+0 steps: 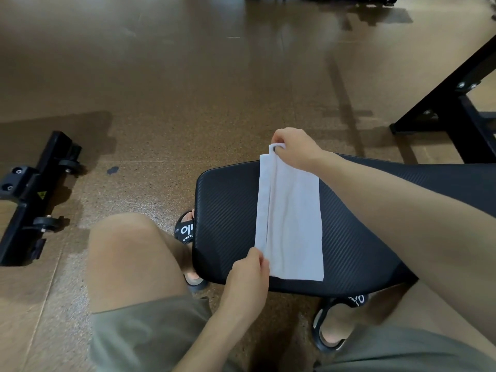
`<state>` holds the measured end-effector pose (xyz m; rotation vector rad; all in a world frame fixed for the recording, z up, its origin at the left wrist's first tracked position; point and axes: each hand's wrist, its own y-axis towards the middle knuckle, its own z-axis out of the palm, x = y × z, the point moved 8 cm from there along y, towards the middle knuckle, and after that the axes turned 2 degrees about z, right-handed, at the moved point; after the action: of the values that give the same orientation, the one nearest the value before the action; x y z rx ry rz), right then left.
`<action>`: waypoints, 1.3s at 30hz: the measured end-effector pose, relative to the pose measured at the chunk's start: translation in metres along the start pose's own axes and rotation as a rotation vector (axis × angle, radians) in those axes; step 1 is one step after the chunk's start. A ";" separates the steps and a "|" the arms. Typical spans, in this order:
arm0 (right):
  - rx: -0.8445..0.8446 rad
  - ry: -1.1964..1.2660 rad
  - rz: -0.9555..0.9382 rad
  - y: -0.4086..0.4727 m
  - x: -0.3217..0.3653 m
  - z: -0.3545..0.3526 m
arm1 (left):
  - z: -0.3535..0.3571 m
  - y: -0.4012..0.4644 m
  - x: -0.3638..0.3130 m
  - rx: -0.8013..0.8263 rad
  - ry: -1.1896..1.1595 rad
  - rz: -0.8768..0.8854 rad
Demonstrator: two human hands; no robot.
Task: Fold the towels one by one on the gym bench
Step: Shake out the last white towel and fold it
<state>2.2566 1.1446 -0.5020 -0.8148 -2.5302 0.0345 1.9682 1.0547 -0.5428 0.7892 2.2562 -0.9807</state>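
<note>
A white towel (291, 218) lies as a long narrow strip across the black padded gym bench (225, 210), folded lengthwise with a doubled edge along its left side. My right hand (295, 149) pinches the towel's far end and lifts it a little off the pad. At the near left corner, my left hand (248, 275) pinches the folded edge. The towel's right part rests flat on the pad.
My knees and sandalled feet (332, 326) sit close against the bench's near side. A black wheeled equipment base (32, 194) lies on the speckled floor at the left. A black metal frame (461, 103) stands at the far right.
</note>
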 end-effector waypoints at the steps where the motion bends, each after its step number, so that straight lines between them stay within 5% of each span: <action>1: 0.021 -0.006 0.002 0.002 0.000 0.004 | 0.001 0.002 0.005 0.007 -0.038 -0.031; 7: 0.102 -0.029 0.061 0.011 0.000 0.030 | 0.004 0.009 0.009 0.032 0.024 -0.061; 15: 0.063 0.007 0.065 0.009 -0.006 0.038 | -0.047 0.035 -0.018 -0.018 0.436 0.054; 22: -0.216 -0.110 -0.036 -0.019 0.000 0.021 | -0.072 0.123 -0.049 -0.030 0.188 0.127; 26: -0.373 0.028 -0.010 -0.085 0.007 0.014 | -0.068 0.150 -0.051 0.023 0.168 0.088; 32: -0.068 0.075 0.099 -0.195 0.029 0.077 | -0.063 0.156 -0.055 -0.005 0.263 0.096; 39: -0.095 -0.003 0.120 -0.236 0.047 0.103 | -0.063 0.150 -0.062 -0.067 0.287 0.186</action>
<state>2.0480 0.9887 -0.5339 -1.0039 -2.4991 -0.0458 2.0983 1.1692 -0.5321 1.1480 2.3862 -0.7396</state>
